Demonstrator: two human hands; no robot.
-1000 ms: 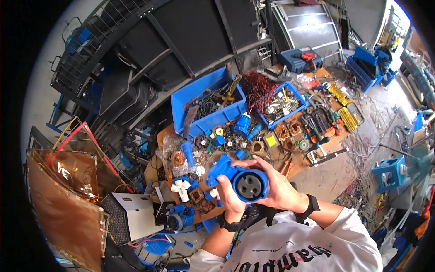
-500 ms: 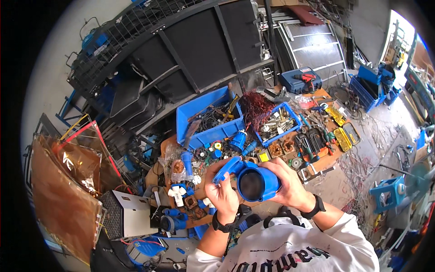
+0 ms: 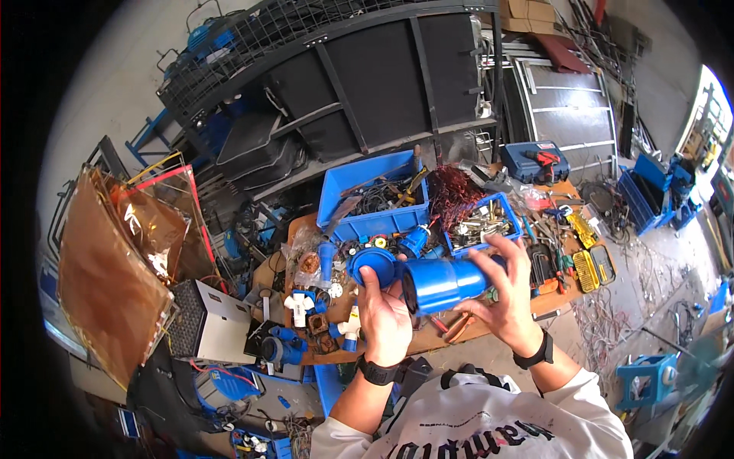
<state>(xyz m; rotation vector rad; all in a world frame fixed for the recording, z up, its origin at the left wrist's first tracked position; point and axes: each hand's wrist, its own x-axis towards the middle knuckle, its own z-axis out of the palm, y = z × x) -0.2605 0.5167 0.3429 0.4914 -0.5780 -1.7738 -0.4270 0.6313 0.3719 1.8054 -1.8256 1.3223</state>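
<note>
A blue plastic connector housing [image 3: 445, 286], a stepped cylinder, is held sideways above the front of the table. My right hand [image 3: 511, 294] is wrapped round its narrower right end. At its left end, my left hand [image 3: 386, 325] grips the round blue lid [image 3: 372, 266], thumb over the lid's face. The lid stands swung open beside the housing's mouth; its hinge cannot be made out behind my fingers. The mouth faces left, so the inside is mostly hidden.
Behind my hands stand a blue bin [image 3: 382, 222] of cables and tools and a smaller blue tray [image 3: 483, 223] of metal parts. White fittings [image 3: 299, 303] lie at left. Hand tools and a yellow bit case [image 3: 587, 269] lie at right, beyond them a blue toolbox [image 3: 527, 162].
The housing has turned from mouth-up toward me to lying sideways, mouth left. The lid now shows its round face. My right hand has shifted toward the narrow end, and the view has swung left.
</note>
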